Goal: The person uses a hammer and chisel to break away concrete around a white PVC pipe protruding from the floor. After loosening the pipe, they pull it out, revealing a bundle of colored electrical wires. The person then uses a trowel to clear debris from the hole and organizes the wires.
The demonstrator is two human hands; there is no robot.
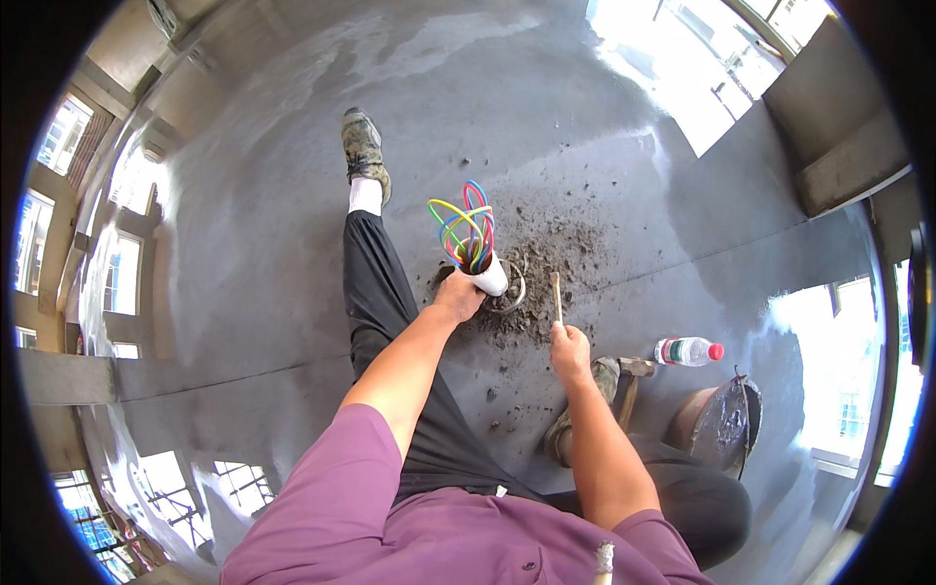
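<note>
My left hand (460,295) is closed around a short white plastic pipe (491,279) standing tilted over a patch of broken rubble. Looped red, blue, yellow and green wires (471,229) come out of the pipe's top. A pale ring or hoop (520,289) lies against the pipe's right side, partly hidden. To the right, my right hand (570,351) grips a slim tan chisel-like tool (557,290), its flat end pointing away from me over the rubble's edge. Its exact kind is unclear.
Crumbled concrete (546,263) spreads over the grey floor around the pipe. On the right are a hammer (632,380), a red-capped plastic bottle (688,352) and a dark-stained bucket (717,421). My left leg (375,283) stretches forward; my right is bent.
</note>
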